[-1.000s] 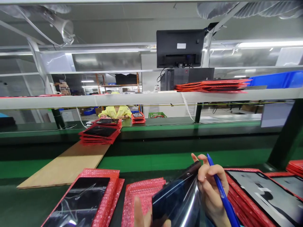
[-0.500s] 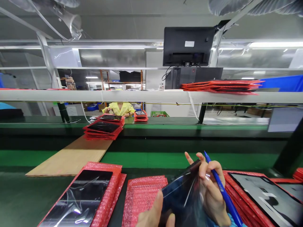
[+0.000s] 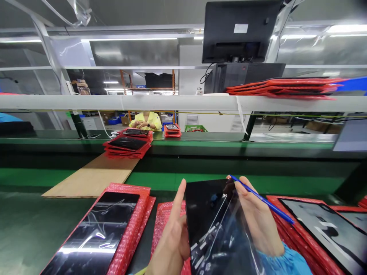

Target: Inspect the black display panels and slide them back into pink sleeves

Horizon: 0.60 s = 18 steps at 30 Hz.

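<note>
The grip of the left hand (image 3: 172, 240) is closed on the left edge of a dark glass panel (image 3: 213, 225), thumb on the glossy face and forefinger stretched up along the edge. The right hand (image 3: 255, 217) pinches the panel's upper right corner, where a clear film (image 3: 237, 229) lifts off the glass, and clamps a blue pen (image 3: 262, 200) between its fingers. The panel is held tilted above a red bubble-wrap pouch (image 3: 169, 221) on the green table (image 3: 25, 229). Another panel on pouches (image 3: 97, 236) lies just left; a stack of panels (image 3: 321, 229) sits close on the right. Beyond the top edge, the green belt (image 3: 286, 183) lies bare.
</note>
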Available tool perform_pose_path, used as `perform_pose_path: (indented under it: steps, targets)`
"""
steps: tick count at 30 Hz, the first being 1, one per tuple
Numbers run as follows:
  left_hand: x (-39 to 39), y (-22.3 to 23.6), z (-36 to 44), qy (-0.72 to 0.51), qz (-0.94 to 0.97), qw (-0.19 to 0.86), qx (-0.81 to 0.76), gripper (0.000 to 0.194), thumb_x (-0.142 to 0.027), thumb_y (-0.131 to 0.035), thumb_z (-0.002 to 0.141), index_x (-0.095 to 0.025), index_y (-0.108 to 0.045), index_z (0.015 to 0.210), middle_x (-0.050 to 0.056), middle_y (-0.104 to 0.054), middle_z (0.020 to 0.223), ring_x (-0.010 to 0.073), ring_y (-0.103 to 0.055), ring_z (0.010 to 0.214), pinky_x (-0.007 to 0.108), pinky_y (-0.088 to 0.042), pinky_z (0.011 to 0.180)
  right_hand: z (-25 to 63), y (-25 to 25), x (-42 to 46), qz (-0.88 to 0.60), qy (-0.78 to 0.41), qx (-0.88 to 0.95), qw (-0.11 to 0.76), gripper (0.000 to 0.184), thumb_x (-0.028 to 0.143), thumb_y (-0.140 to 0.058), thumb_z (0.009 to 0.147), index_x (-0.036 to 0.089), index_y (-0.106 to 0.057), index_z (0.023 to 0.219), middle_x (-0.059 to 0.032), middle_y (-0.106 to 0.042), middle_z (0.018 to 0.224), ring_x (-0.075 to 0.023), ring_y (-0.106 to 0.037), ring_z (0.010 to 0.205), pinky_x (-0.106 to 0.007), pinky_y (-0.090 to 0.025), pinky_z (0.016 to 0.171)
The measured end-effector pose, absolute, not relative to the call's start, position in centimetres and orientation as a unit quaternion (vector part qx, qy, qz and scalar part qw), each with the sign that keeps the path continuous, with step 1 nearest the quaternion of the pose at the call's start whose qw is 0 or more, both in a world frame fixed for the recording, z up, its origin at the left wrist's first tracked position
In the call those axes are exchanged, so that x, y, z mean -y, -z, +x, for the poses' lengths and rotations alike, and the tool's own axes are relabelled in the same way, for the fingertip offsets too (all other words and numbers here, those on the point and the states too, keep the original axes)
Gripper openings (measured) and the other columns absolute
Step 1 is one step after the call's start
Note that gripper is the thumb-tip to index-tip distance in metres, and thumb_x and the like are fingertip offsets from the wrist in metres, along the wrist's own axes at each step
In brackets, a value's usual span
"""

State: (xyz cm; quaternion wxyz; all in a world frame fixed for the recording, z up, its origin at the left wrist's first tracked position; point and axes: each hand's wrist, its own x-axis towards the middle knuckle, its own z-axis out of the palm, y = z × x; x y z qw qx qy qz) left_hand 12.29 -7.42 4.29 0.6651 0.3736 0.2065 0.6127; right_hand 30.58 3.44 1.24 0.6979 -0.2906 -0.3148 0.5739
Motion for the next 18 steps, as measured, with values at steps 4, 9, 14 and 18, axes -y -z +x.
perform_pose_path:
  steps: [4,9,14,18]
  targets:
    - [7.3,-4.6,11.9,-0.619,0.32,0.696,-0.173,0.087,-0.051,-0.054,0.083,-0.038,0.003,0.148,0.002,-0.071,0.114,0.0249,-0.06,0.114,0.045,-0.037,0.104,30.8,-0.8,-3.9,-0.291,-0.572,0.301,0.705,0.037,0.024,-0.076,0.058,0.025,-0.063,0.093,0.004,-0.072,0.079,-0.0195,-0.069,0.086,-0.035,-0.053,0.09]
    - [7.6,-5.0,11.9,-0.625,0.267,0.707,-0.193,0.064,-0.037,-0.049,0.089,-0.045,-0.02,0.145,-0.002,-0.07,0.11,0.0194,-0.063,0.105,0.039,-0.039,0.101,30.9,-1.5,-4.4,-0.257,-0.594,0.299,0.702,0.032,0.019,-0.073,0.051,0.026,-0.055,0.077,0.008,-0.058,0.06,-0.021,-0.068,0.083,-0.045,-0.043,0.105]
    - [7.5,-4.8,12.0,-0.626,0.256,0.685,-0.27,0.067,-0.025,-0.057,0.088,-0.051,-0.026,0.141,-0.006,-0.068,0.082,0.0113,-0.066,0.08,0.031,-0.044,0.093,30.8,-1.5,-5.2,-0.236,-0.622,0.3,0.684,0.034,0.015,-0.073,0.047,0.026,-0.052,0.071,0.01,-0.046,0.055,-0.0201,-0.065,0.077,-0.051,-0.032,0.114]
    - [7.3,-4.7,11.9,-0.631,0.251,0.68,-0.277,0.07,-0.021,-0.06,0.085,-0.051,-0.028,0.14,-0.009,-0.057,0.066,0.0065,-0.06,0.065,0.023,-0.045,0.083,30.8,-0.4,-6.1,-0.244,-0.629,0.303,0.673,0.029,0.018,-0.075,0.052,0.025,-0.053,0.069,0.0087,-0.047,0.057,-0.0184,-0.064,0.071,-0.05,-0.041,0.109]
